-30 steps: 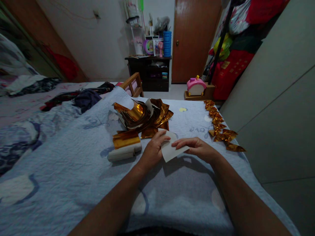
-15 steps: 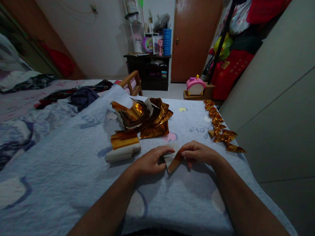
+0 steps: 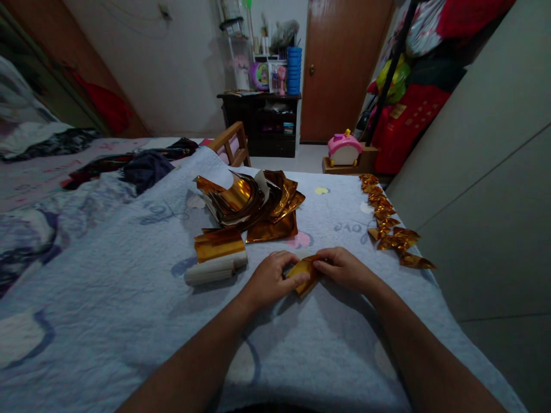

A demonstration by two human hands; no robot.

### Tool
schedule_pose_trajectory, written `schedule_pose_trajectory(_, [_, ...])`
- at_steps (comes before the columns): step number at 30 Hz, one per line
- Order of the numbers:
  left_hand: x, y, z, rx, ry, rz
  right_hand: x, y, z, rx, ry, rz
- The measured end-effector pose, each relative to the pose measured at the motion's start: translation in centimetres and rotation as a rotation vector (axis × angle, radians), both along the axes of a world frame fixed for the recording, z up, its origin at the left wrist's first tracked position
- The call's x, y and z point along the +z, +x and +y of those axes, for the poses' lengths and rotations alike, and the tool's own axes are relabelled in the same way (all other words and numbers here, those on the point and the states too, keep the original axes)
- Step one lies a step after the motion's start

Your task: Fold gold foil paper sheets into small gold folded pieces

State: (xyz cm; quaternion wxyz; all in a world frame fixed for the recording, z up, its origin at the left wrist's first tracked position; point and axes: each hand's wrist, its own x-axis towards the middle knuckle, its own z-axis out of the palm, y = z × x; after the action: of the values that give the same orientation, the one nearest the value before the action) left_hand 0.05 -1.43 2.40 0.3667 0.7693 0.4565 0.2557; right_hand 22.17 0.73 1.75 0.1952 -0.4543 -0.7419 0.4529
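Observation:
A small sheet of gold foil paper (image 3: pixel 306 280), partly folded, is held between my two hands just above the bedspread. My left hand (image 3: pixel 275 278) pinches its left side, thumb lying over the gold face. At its upper right, my right hand (image 3: pixel 342 268) grips the edge between thumb and fingers; the lower fingers are partly hidden. Beyond my hands lies a fanned stack of gold foil sheets (image 3: pixel 241 195). To the left of my left hand are a curled gold sheet (image 3: pixel 219 246) and a pale paper roll (image 3: pixel 210 271).
Several folded gold pieces (image 3: pixel 383 221) run in a row along the bed's right edge. The light blue bedspread (image 3: pixel 129 298) covers the surface under my arms. Clothes (image 3: pixel 146 169) lie at the far left. A pink toy case (image 3: pixel 344 150) stands beyond the bed, near the door (image 3: pixel 344 74).
The sheet in my hands has turned so that more of its gold face shows instead of the pale back. My left thumb has moved onto it.

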Motion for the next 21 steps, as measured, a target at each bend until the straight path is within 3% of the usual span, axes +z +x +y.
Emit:
schedule_pose_trajectory(4, [-1.1,0.3,0.0,0.045,0.057,0.06,0.0,-0.9,-0.2,-0.034,0.141,-0.12])
schedule_pose_trajectory(10, [-1.8,0.6,0.1,0.126,0.142,0.059,-0.3,-1.5,-0.6,-0.121,0.217,-0.214])
schedule_pose_trajectory(21, [-1.6,0.2,0.3,0.289,0.127,0.311,-1.2,-2.3,-0.7,-0.29,0.217,-0.253])
